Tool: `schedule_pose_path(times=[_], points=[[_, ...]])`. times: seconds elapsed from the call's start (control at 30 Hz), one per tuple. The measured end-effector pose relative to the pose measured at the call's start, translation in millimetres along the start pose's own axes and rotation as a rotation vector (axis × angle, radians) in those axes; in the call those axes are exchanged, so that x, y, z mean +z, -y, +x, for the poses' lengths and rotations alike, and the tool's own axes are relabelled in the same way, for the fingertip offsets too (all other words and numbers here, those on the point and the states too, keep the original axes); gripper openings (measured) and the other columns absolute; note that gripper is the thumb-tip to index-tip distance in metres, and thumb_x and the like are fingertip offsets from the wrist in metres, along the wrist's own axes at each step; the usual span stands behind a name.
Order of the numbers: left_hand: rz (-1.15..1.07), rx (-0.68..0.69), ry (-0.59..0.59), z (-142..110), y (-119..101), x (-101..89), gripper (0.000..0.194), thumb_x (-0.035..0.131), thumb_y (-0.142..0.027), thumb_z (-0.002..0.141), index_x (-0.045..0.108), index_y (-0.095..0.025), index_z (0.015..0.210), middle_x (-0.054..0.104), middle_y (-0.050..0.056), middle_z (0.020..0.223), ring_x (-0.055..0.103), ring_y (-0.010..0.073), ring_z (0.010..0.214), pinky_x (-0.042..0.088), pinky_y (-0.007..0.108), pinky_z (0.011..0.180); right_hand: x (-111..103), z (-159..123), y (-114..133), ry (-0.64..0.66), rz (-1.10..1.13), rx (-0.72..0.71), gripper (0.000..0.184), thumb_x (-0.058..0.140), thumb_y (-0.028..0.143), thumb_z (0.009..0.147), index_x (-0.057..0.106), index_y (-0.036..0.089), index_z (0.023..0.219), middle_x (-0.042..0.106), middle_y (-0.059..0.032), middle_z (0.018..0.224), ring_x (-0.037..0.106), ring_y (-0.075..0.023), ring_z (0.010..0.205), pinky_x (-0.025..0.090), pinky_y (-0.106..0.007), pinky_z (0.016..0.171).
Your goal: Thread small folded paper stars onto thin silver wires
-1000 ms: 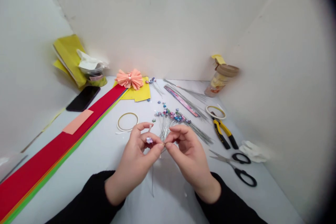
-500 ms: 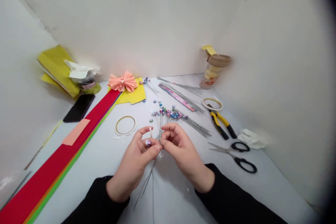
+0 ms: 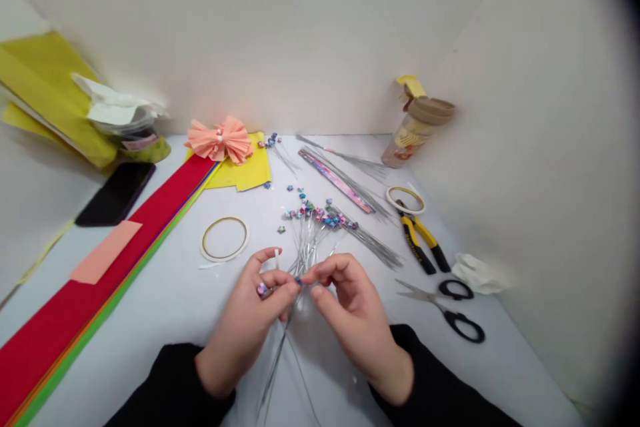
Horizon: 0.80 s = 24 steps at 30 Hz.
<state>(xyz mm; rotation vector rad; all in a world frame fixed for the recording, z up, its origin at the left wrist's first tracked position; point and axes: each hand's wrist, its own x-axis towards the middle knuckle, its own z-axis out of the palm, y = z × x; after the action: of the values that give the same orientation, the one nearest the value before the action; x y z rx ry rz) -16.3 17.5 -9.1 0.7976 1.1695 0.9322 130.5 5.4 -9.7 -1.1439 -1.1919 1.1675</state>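
My left hand (image 3: 245, 320) pinches a small blue paper star (image 3: 299, 280) between thumb and forefinger. A purple paper star (image 3: 261, 289) sits among its other fingers, and a short white tape strip (image 3: 277, 257) sticks up at a raised fingertip. My right hand (image 3: 353, 317) has its thumb and forefinger apart, with the forefinger touching or almost touching the blue star. Behind and below both hands lies a bunch of thin wire stems (image 3: 309, 250), topped with colourful paper stars (image 3: 320, 213). Whether my left hand also grips some stems is hidden.
Tape rolls (image 3: 203, 250) lie left and right. Pliers (image 3: 417, 243), scissors (image 3: 450, 310) and crumpled tissue (image 3: 477, 273) are on the right, a cup (image 3: 413, 137) behind. Coloured paper (image 3: 95, 313), a peach bow (image 3: 220, 140) and a phone (image 3: 116, 193) lie left.
My right fingers have parted from their pinch, and a blue star now shows at my left fingertips. The stems fan out more visibly. The view has shifted slightly.
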Motion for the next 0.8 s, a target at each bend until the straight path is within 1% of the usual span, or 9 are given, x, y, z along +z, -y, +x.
schedule_pose_path(times=[0.1, 0.23, 0.33, 0.47, 0.6, 0.8], points=[[0.015, -0.014, 0.007, 0.1, 0.9, -1.9, 0.052, 0.069, -0.025, 0.076, 0.035, -0.021, 0.115, 0.059, -0.01, 0.062, 0.045, 0.0046, 0.045, 0.034, 0.017, 0.049, 0.3, -0.3, -1.5, 0.01, 0.063, 0.073, 0.012, 0.063, 0.019, 0.079, 0.055, 0.024, 0.087, 0.069, -0.0021, 0.084, 0.063, -0.0178, 0.081, 0.048, -0.033, 0.074], [0.029, -0.025, 0.019, -0.1, 1.8, -1.0, 0.051, 0.067, -0.023, 0.076, 0.035, -0.021, 0.115, 0.06, -0.009, 0.063, 0.045, 0.0051, 0.044, 0.036, 0.018, 0.048, -1.2, -0.3, -3.9, -0.009, 0.163, 0.113, 0.011, 0.065, 0.021, 0.081, 0.056, 0.024, 0.087, 0.068, -0.0003, 0.083, 0.061, -0.0148, 0.079, 0.049, -0.028, 0.072], [0.026, -0.032, 0.028, -1.1, 1.9, 0.3, 0.053, 0.068, -0.023, 0.075, 0.034, -0.021, 0.116, 0.06, -0.009, 0.062, 0.044, 0.0052, 0.045, 0.037, 0.018, 0.048, -1.9, -0.9, -4.0, 0.022, 0.219, 0.142, 0.012, 0.067, 0.022, 0.082, 0.057, 0.024, 0.089, 0.07, -0.0006, 0.088, 0.061, -0.0142, 0.082, 0.048, -0.027, 0.073], [0.044, -0.036, 0.037, -2.4, 0.0, 1.3, 0.053, 0.068, -0.022, 0.075, 0.034, -0.02, 0.115, 0.059, -0.01, 0.06, 0.044, 0.0053, 0.046, 0.037, 0.017, 0.049, -1.9, -0.8, -4.1, 0.07, 0.321, 0.181, 0.012, 0.068, 0.024, 0.084, 0.058, 0.025, 0.091, 0.07, 0.0004, 0.089, 0.061, -0.0124, 0.085, 0.047, -0.025, 0.077], [0.049, -0.043, 0.047, -3.1, -1.4, 2.0, 0.053, 0.068, -0.022, 0.075, 0.034, -0.02, 0.115, 0.06, -0.009, 0.062, 0.045, 0.0051, 0.046, 0.037, 0.017, 0.048, -2.0, 0.3, -4.5, 0.121, 0.412, 0.205, 0.014, 0.068, 0.024, 0.084, 0.058, 0.025, 0.094, 0.07, 0.001, 0.089, 0.062, -0.011, 0.086, 0.048, -0.024, 0.079], [0.048, -0.06, 0.058, -4.4, -3.1, 2.9, 0.054, 0.068, -0.024, 0.073, 0.033, -0.02, 0.114, 0.062, -0.008, 0.065, 0.045, 0.0047, 0.045, 0.036, 0.017, 0.046, -2.7, 0.5, -3.7, 0.142, 0.47, 0.21, 0.015, 0.069, 0.026, 0.084, 0.058, 0.023, 0.093, 0.069, 0.0009, 0.085, 0.06, -0.01, 0.081, 0.047, -0.023, 0.075]])
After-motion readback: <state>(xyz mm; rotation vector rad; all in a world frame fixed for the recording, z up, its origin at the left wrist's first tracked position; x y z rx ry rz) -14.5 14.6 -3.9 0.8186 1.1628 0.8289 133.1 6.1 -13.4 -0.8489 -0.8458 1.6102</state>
